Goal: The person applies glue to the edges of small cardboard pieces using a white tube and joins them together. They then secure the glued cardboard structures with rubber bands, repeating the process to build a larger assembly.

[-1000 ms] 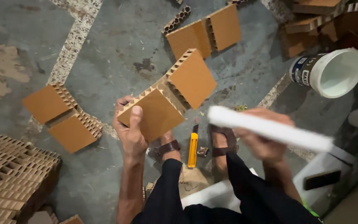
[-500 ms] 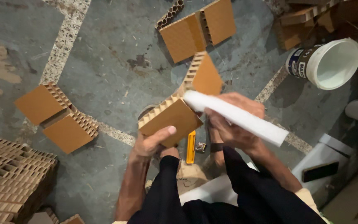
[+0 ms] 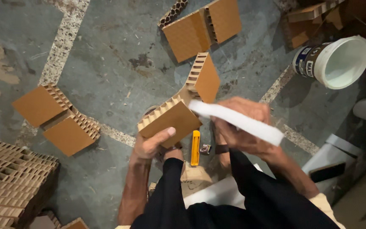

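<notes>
Left hand (image 3: 151,144) grips the lower panel of a folded honeycomb cardboard corner piece (image 3: 178,110), thumb pressed on its brown face, holding it above the concrete floor (image 3: 106,55). Right hand (image 3: 240,125) is closed around a white strip (image 3: 238,121), laid across the piece's inner edge. That's one corner piece in hand, two panels joined at an angle. Two more folded pieces lie on the floor: one at left (image 3: 56,118), one at the top (image 3: 202,27). One yellow utility knife (image 3: 195,147) sits between the person's feet. One white bucket (image 3: 335,61) lies tipped on its side at right. One stack of honeycomb board (image 3: 9,178) sits lower left.
</notes>
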